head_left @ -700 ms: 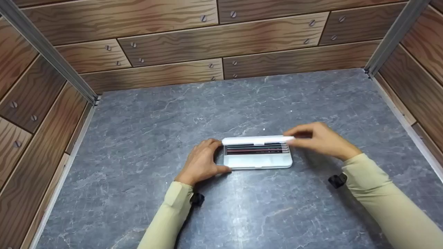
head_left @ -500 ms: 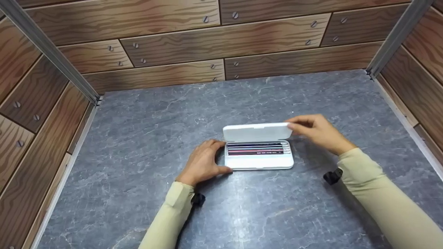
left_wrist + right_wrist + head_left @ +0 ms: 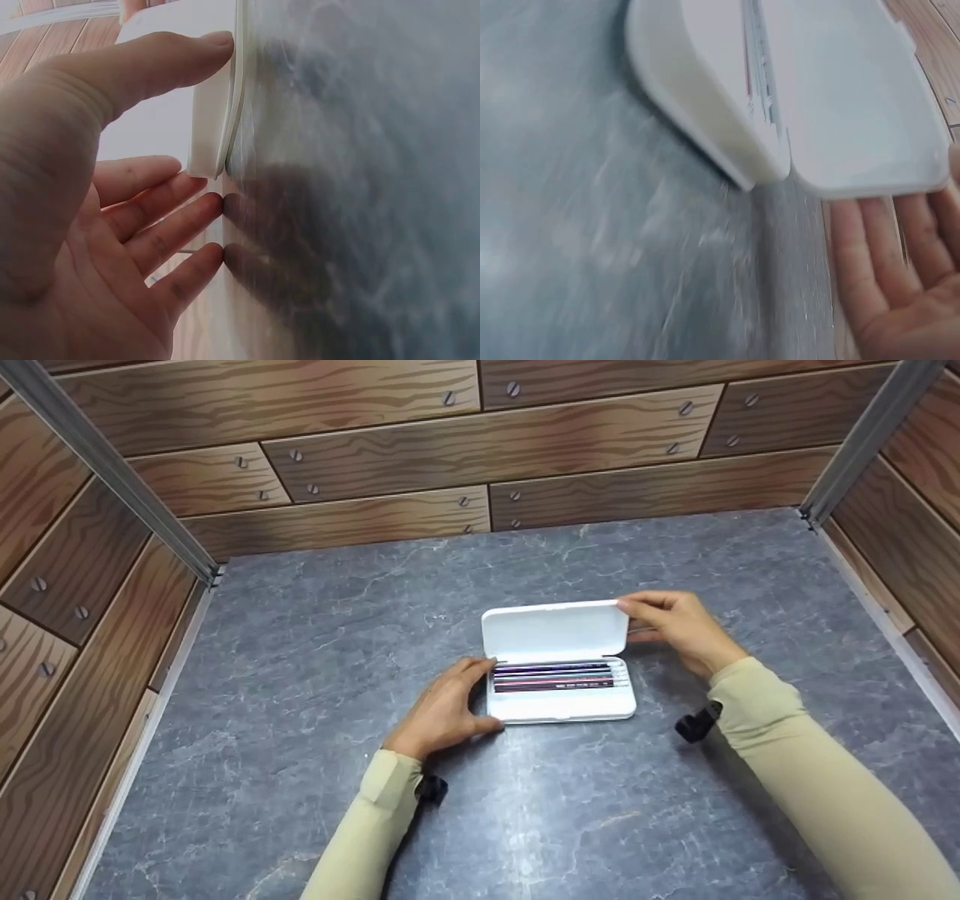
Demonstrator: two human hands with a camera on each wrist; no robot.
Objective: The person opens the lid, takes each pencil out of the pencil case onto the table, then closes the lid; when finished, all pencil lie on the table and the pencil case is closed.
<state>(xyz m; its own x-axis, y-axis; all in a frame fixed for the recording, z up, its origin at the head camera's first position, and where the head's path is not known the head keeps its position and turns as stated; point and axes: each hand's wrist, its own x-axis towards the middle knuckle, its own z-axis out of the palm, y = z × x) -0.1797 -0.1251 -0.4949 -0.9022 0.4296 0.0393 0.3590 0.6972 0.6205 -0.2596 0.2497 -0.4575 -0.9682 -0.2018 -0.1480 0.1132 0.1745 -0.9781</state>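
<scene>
A white pencil case lies on the grey marbled tabletop, its hinged lid raised at the back. Several dark, purple and red pencils lie side by side along the rear half of the case. My left hand holds the case's left end, thumb at the front corner and forefinger at the back corner; the left wrist view shows the thumb against the case's side. My right hand pinches the lid's upper right corner, and in the right wrist view its other fingers extend behind the lid.
Wood-print panels wall the grey tabletop at the back and both sides. Metal posts stand in the rear corners. A small black camera sits at each wrist.
My right hand has swung the lid up and back from nearly closed to upright, uncovering the pencils. The left hand has stayed at the left end of the case.
</scene>
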